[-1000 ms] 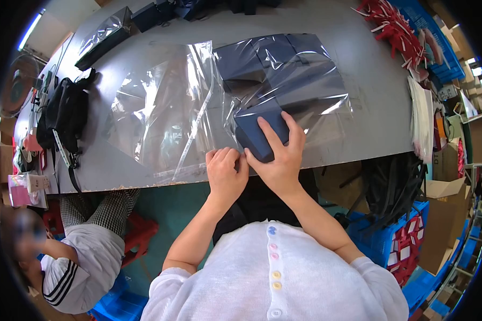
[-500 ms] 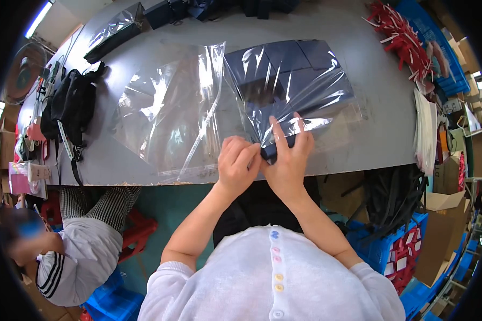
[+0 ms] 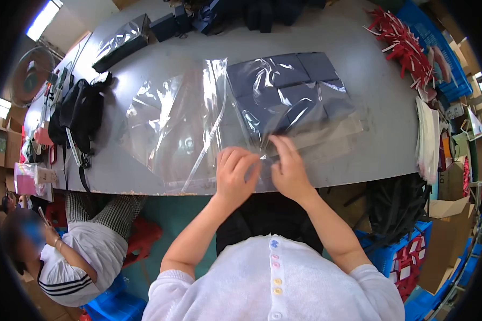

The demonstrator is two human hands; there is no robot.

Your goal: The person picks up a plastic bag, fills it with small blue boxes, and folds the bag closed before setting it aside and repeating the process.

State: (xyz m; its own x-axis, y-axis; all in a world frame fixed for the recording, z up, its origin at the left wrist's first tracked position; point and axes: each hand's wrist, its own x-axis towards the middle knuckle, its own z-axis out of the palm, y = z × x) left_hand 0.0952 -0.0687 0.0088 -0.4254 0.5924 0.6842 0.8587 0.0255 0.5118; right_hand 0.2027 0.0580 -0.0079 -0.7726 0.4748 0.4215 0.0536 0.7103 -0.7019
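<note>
Right hand at bagged boxes; clear plastic alongside; black bag beyond

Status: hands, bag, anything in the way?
Left hand curled near clear bag, grip unclear. Right hand open alongside. Dark boxes inside bag. No obstruction visible.

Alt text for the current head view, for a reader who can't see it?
A person's left hand and right hand are at the near end of a clear plastic bag with dark blue boxes inside, on a grey table. More clear plastic lies to the left, then a black bag. Another person sits at lower left.
</note>
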